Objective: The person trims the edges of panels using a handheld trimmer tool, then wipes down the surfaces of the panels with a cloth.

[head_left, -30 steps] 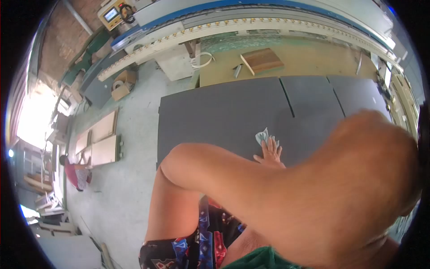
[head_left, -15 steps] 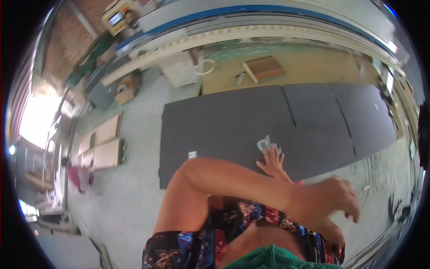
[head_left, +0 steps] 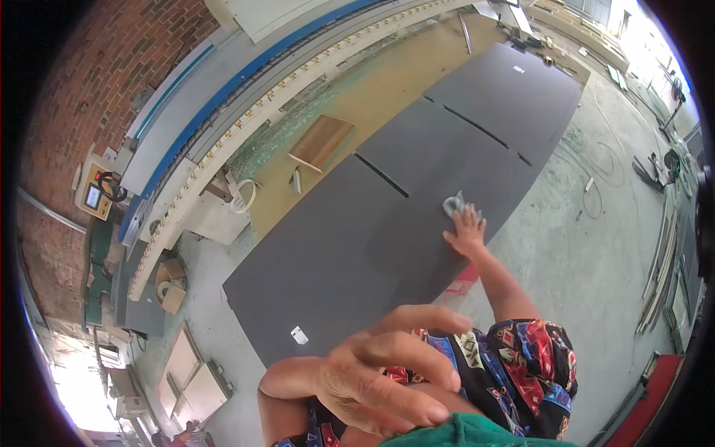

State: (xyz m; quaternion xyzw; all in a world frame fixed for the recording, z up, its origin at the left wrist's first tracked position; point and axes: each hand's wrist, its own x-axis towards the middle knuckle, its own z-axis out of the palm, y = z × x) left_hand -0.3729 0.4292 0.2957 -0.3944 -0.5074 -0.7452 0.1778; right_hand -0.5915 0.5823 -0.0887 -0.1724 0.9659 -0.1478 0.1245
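A light grey-blue cloth (head_left: 453, 205) lies crumpled on a long dark grey panel (head_left: 320, 253). My right hand (head_left: 468, 229) holds the cloth against the panel's surface, fingers stretched over it; part of the cloth is hidden beneath them. Close to the camera, my left hand (head_left: 395, 365) is raised in front of my chest. Its fingers are bent but apart, with nothing in them. Narrow dark slots cut across the panel, and a small white label (head_left: 299, 335) sits at its near left end.
A brown wooden board (head_left: 322, 143) rests on the tan surface behind the panel. Along the back runs a long machine with a blue rail (head_left: 249, 71). Cables (head_left: 596, 160) lie on the concrete floor at right. Pale panels (head_left: 195, 384) stand at lower left.
My view has turned, so the panel now slants up to the right. My left arm has swung back from across my body to in front of my chest. My right hand stays on the cloth.
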